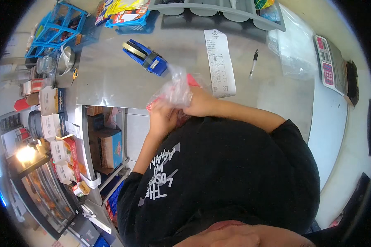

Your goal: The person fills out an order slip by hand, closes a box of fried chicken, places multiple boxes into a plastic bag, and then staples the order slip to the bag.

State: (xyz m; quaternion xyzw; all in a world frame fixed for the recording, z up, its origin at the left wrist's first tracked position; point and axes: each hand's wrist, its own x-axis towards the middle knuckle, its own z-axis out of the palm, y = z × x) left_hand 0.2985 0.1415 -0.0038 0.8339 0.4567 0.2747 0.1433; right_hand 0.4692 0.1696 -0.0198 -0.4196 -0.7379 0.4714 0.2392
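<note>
Close to my body, at the front edge of the metal table, both my hands grip a clear plastic bag [178, 91] with something red inside. My left hand [164, 117] is closed on its lower left side. My right hand [198, 102] is closed around the gathered part from the right. The bag's upper end is blurred and bunched. What the red content is, I cannot make out. Just beyond the bag lies a blue tape dispenser [146, 57] with a tape roll, its front end near the bag's top. A printed paper receipt [219, 61] lies to the right.
Right of the receipt lies a pen [254, 64]. Clear plastic bags [294, 49] and a weighing scale [332, 66] are at the right. A grey divided tray [218, 9] stands at the back. Scissors [74, 75] and a metal bowl [66, 60] are at the left.
</note>
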